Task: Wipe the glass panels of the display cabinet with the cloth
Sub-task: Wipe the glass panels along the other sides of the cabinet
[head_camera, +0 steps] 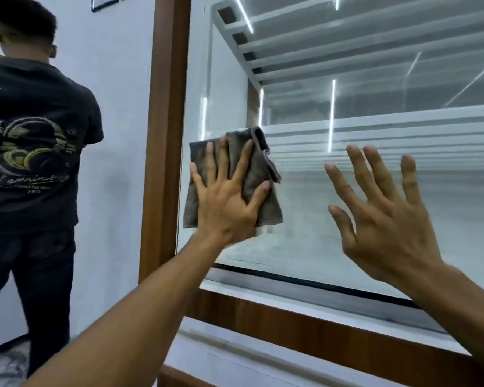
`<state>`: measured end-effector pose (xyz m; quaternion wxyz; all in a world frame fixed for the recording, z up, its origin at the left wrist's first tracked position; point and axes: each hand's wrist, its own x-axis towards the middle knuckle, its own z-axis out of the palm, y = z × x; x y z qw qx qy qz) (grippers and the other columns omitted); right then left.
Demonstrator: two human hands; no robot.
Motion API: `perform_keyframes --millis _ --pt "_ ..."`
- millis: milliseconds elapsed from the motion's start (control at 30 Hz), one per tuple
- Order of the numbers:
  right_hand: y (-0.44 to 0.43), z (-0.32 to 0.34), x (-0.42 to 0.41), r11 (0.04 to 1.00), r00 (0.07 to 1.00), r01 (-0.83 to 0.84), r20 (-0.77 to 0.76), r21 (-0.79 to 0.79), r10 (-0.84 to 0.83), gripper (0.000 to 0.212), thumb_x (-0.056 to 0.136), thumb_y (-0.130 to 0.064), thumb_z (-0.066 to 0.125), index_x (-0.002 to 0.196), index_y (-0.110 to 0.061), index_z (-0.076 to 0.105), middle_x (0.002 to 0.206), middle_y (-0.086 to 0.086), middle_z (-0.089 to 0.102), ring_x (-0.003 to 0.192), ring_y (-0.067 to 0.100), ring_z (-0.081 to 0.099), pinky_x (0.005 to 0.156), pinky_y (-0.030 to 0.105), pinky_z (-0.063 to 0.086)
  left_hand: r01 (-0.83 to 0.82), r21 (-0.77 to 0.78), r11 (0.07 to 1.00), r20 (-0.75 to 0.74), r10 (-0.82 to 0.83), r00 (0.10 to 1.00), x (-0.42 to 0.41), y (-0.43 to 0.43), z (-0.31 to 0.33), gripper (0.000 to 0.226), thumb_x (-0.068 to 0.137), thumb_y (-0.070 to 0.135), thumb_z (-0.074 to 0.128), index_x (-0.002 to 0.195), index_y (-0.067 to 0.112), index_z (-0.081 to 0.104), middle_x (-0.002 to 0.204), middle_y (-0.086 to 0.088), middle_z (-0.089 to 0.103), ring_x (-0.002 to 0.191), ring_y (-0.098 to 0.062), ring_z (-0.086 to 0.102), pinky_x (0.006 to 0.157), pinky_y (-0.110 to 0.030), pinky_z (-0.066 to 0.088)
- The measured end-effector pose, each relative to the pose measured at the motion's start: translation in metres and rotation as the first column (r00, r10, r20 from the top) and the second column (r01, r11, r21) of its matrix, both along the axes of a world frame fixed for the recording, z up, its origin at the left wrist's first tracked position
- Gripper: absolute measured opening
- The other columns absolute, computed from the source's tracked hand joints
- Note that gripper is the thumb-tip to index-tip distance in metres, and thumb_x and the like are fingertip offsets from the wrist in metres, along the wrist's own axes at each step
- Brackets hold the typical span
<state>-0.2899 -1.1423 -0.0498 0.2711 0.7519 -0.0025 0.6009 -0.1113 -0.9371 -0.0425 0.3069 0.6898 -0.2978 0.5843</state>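
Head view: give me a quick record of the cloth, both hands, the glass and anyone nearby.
cloth: grey, pressed flat on the glass near the panel's left edge
left hand: fingers spread, pressing the cloth
right hand: open, empty, raised before the glass; contact unclear
glass: hazy low down
nearby: person in dark T-shirt, back turned, left of the wooden frame

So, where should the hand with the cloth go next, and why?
Probably slide the left hand and the grey-brown folded cloth rightward along the large glass panel: the cloth sits beside the brown wooden frame, and hazy glass lies to its right.
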Motion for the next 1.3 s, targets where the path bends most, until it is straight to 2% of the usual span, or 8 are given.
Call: perform_keyframes --millis 167,267,367,567,800,1033,1167,1300 --pt "-0.005 -0.012 -0.005 0.997 0.997 0.077 -0.028 -0.012 -0.077 0.066 0.106 -0.042 0.029 0.165 -0.016 0.019 0.173 0.021 0.000 0.161 0.039 0.001 0.122 0.074 0.008 -0.017 0.246 0.969 0.063 0.002 0.998 -0.032 -0.019 -0.059 0.080 0.099 0.073 0.028 0.166 0.038 0.001 0.174 -0.012 -0.016 0.159 -0.038 -0.019 0.119 -0.076 -0.010" --pt "-0.005 -0.013 -0.005 0.998 0.998 0.067 -0.020 -0.006 -0.067 0.065 0.106 -0.041 0.030 0.165 -0.016 0.019 0.173 0.020 0.001 0.161 0.038 0.001 0.123 0.072 0.007 -0.087 0.328 0.941 0.174 0.030 0.984 -0.043 -0.030 -0.047 0.082 0.096 0.077 0.032 0.165 0.039 0.008 0.176 -0.013 -0.005 0.161 -0.038 -0.010 0.121 -0.074 -0.006" --pt "-0.007 -0.013 -0.006 0.999 0.998 0.045 -0.033 0.009 -0.044 0.064 0.107 -0.042 0.030 0.165 -0.018 0.020 0.173 0.018 0.002 0.161 0.035 0.001 0.125 0.070 0.006 -0.168 0.311 0.935 0.224 0.099 0.970 -0.023 -0.006 -0.036 0.087 0.093 0.082 0.032 0.165 0.037 0.013 0.176 -0.012 0.006 0.162 -0.034 0.004 0.126 -0.062 0.004" --pt "-0.007 -0.017 -0.008 1.000 0.998 0.023 -0.062 0.017 -0.022 0.065 0.106 -0.043 0.027 0.165 -0.017 0.019 0.173 0.020 0.001 0.161 0.036 0.001 0.124 0.070 0.005 -0.012 0.245 0.969 -0.039 0.022 0.999 -0.005 0.022 -0.063 0.087 0.097 0.076 0.032 0.163 0.041 -0.012 0.174 -0.012 -0.017 0.160 -0.029 -0.021 0.126 -0.065 -0.009" --pt "-0.013 -0.032 -0.012 1.000 0.997 0.015 -0.074 -0.025 -0.017 0.064 0.106 -0.041 0.029 0.165 -0.016 0.022 0.173 0.021 0.003 0.161 0.036 0.003 0.124 0.070 0.007 -0.104 0.445 0.889 0.229 0.000 0.973 -0.028 -0.007 -0.058 0.087 0.098 0.075 0.034 0.167 0.029 0.008 0.174 -0.019 -0.003 0.162 -0.037 -0.006 0.125 -0.069 -0.006" --pt "-0.020 -0.037 -0.015 0.996 0.992 0.056 -0.108 -0.064 -0.063 0.066 0.105 -0.040 0.030 0.164 -0.013 0.022 0.172 0.024 0.001 0.161 0.038 0.002 0.125 0.070 0.004 -0.056 0.255 0.965 -0.048 0.071 0.996 0.004 0.035 -0.068 0.087 0.097 0.079 0.022 0.166 0.035 -0.007 0.173 -0.018 -0.015 0.160 -0.033 -0.021 0.123 -0.069 -0.010" --pt "-0.016 -0.036 -0.014 0.996 0.992 0.074 -0.098 -0.057 -0.080 0.066 0.105 -0.038 0.030 0.165 -0.013 0.020 0.172 0.024 0.000 0.161 0.038 0.000 0.125 0.069 0.002 -0.028 0.298 0.954 -0.010 0.033 0.999 -0.041 -0.017 -0.065 0.090 0.095 0.078 0.029 0.166 0.035 -0.006 0.171 -0.024 -0.018 0.158 -0.042 -0.021 0.119 -0.075 -0.014" --pt "-0.023 -0.038 -0.024 0.996 0.992 0.090 -0.082 -0.018 -0.091 0.068 0.105 -0.050 0.030 0.166 -0.023 0.018 0.173 0.019 0.002 0.161 0.036 0.003 0.124 0.070 0.003 -0.007 0.294 0.956 0.063 -0.013 0.998 -0.058 -0.043 -0.063 0.087 0.096 0.077 0.033 0.166 0.035 0.003 0.173 -0.019 -0.014 0.160 -0.037 -0.017 0.120 -0.075 -0.011"
